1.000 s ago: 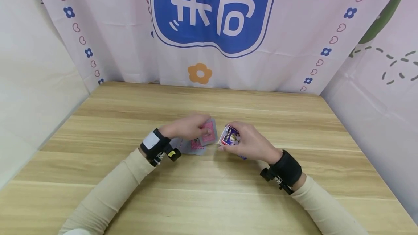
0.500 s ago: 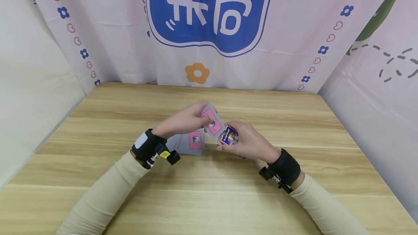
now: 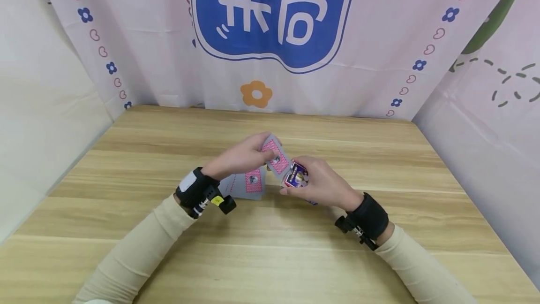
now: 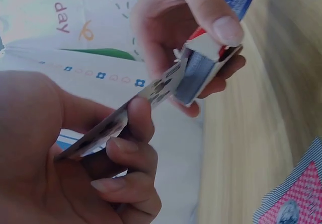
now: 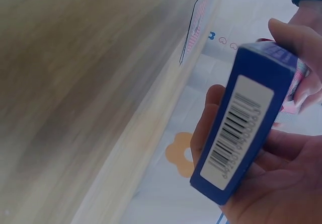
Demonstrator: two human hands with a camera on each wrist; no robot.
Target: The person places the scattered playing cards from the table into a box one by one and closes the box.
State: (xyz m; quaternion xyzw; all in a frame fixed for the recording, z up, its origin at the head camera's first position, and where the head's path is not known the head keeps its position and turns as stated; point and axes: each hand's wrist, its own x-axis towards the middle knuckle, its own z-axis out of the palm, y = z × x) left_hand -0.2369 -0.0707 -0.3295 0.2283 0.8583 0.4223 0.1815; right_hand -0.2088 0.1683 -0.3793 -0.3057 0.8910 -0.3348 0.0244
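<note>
My left hand pinches a playing card with a pink-and-grey patterned back between thumb and fingers. Its face, with dark pips, shows in the left wrist view, where the card's far end meets the mouth of the card box. A small blue card box is gripped by my right hand. Inside its open end a stack of cards is visible. In the right wrist view the box's barcode end faces the camera. Whether the held card is one or several, I cannot tell.
Several fanned playing cards lie back up on the wooden table, below the left hand. A printed curtain hangs at the table's far edge, with white cloth along the left side.
The left hand has lifted a card off the spread cards and brought it up and right to the box mouth, turning it slantwise. The right hand with the box has hardly moved.
</note>
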